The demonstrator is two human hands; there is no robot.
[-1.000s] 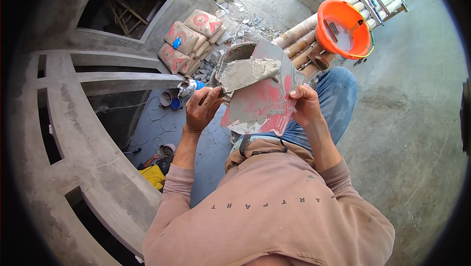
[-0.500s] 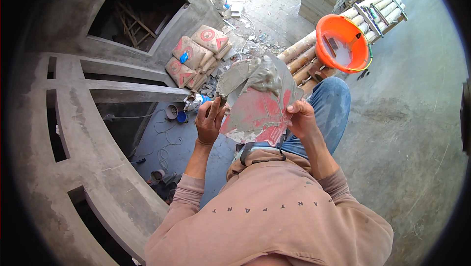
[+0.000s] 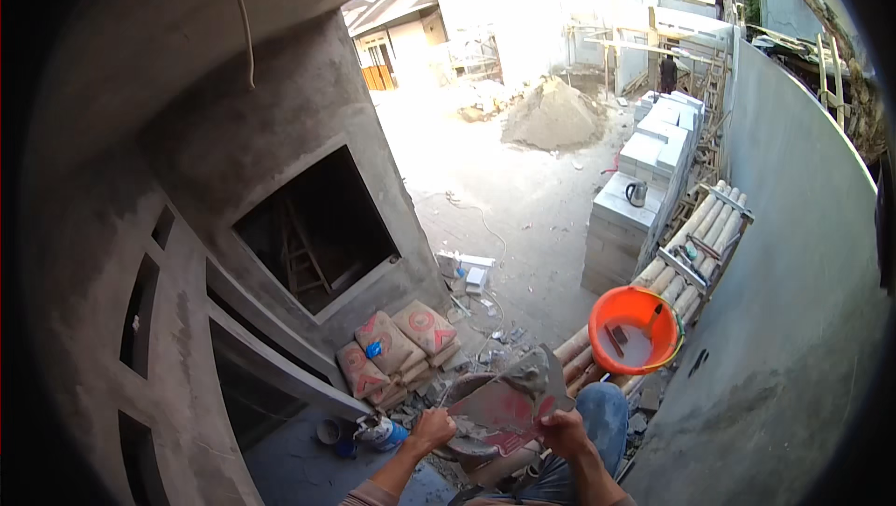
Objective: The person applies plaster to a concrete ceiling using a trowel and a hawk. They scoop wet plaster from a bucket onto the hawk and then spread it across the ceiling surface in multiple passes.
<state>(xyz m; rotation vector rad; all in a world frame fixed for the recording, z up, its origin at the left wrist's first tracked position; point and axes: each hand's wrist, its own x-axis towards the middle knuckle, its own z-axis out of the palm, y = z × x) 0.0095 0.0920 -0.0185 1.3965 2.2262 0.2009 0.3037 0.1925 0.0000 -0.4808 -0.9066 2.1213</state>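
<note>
A flat red board (image 3: pixel 511 405) smeared with grey mortar is held in front of me, tilted. My right hand (image 3: pixel 566 431) grips its right edge, thumb on top. At the board's left side my left hand (image 3: pixel 435 428) is closed in a fist. Half a second ago it held a mortar-covered trowel; now the blade is hard to tell apart from the board. Under the board shows part of a round, dark tub (image 3: pixel 457 386). An orange bucket (image 3: pixel 605 305) stands beyond my right hand, with pale liquid and a brown piece inside.
The bucket rests on a log platform (image 3: pixel 695 231) along the right wall. Stacked paper bags (image 3: pixel 427 327) lie ahead left, amid rubble. Farther off are pale stacked blocks (image 3: pixel 644 165) with a kettle (image 3: pixel 637 193), a sand heap (image 3: pixel 557 114) and a person (image 3: pixel 668 74). A slotted concrete structure (image 3: pixel 177 338) stands left.
My view has tilted up toward the yard, so the board and both hands sit lower. Mortar still lies on the board, and the right hand keeps its grip.
</note>
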